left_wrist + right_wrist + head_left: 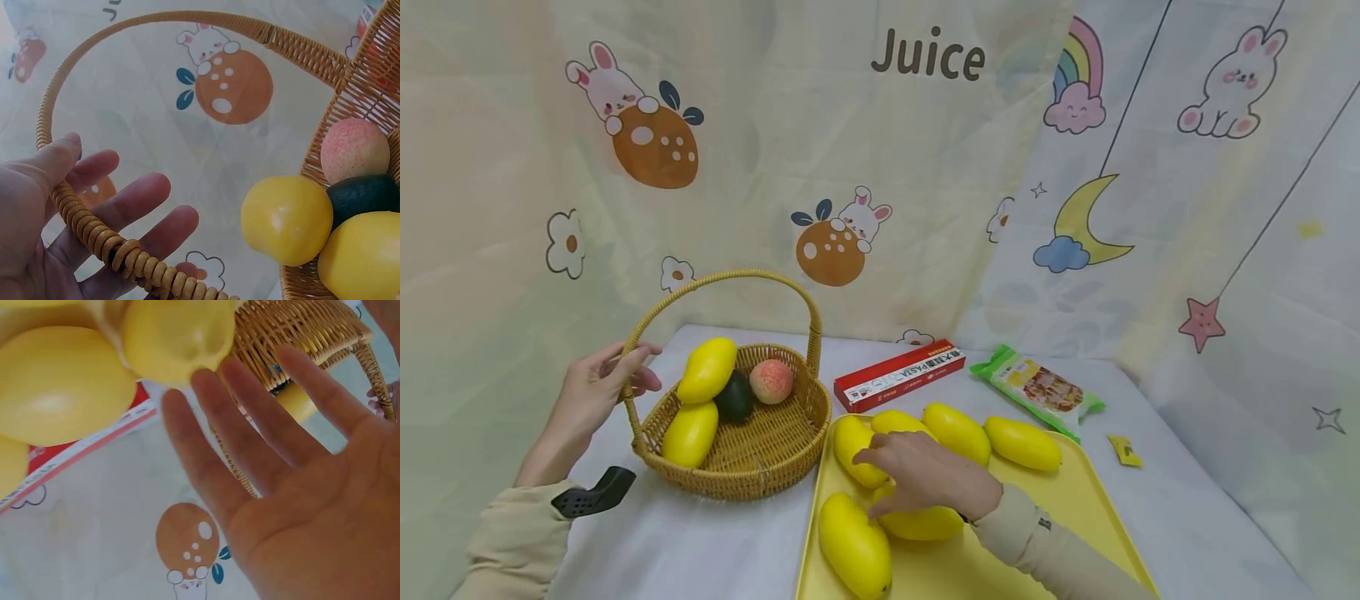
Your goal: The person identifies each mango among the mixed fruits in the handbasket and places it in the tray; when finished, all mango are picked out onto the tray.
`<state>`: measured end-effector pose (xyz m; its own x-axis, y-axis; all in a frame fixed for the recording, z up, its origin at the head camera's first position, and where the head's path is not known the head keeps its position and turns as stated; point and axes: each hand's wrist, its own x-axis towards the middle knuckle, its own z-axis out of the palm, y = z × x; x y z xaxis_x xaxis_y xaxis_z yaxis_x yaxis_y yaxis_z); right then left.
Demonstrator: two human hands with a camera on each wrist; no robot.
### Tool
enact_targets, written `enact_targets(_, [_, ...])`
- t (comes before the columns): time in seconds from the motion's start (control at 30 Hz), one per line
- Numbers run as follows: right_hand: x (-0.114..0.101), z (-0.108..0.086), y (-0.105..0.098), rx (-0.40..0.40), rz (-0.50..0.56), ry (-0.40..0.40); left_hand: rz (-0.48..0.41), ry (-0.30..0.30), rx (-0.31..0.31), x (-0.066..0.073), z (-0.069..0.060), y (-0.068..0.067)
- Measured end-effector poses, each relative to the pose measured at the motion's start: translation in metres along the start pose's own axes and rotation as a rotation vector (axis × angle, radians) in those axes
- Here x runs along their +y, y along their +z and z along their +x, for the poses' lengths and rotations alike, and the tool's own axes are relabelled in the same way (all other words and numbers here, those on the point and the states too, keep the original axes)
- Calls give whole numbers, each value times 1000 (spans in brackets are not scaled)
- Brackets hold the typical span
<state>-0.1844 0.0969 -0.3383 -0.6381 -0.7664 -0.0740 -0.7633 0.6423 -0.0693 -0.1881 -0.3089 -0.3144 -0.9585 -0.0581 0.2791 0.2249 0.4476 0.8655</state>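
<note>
My left hand (597,387) holds one side of the wicker basket's handle (94,234), with the thumb across it and the fingers loosely behind. Inside the basket (752,483) are a peach (771,382), a dark green avocado (735,398) and two yellow mangoes, the upper mango (707,370) resting against the lower mango (690,435). My right hand (917,471) is over the yellow tray (1000,558), among several mangoes. Its fingers are spread and fairly straight in the right wrist view, near a mango (178,337); whether they touch it I cannot tell.
Behind the tray lies a red and white pasta box (898,375). A green food packet (1037,390) lies at the tray's back right edge, and a small yellow packet (1124,450) is right of the tray. A printed curtain (910,167) hangs behind the table.
</note>
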Motion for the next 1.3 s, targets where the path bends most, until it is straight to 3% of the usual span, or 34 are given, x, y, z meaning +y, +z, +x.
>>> enact_targets(0.23, [-14, 45, -8, 175, -80, -108, 1, -17, -4, 0, 0, 0])
enact_targets(0.63, [-29, 129, -22, 326, -192, -286, -5, -19, 18, 1, -4, -2])
enact_targets(0.8, [-37, 158, -28, 331, -217, -260, -17, -2, 10, 2, -1, 0])
enact_targets(1.07, [-33, 197, -41, 264, -262, -175, -12, 1, 5, 5, 5, 2])
enact_targets(1.3, [-36, 226, -39, 234, -254, -180, -25, 5, 0, 2, 2, 1])
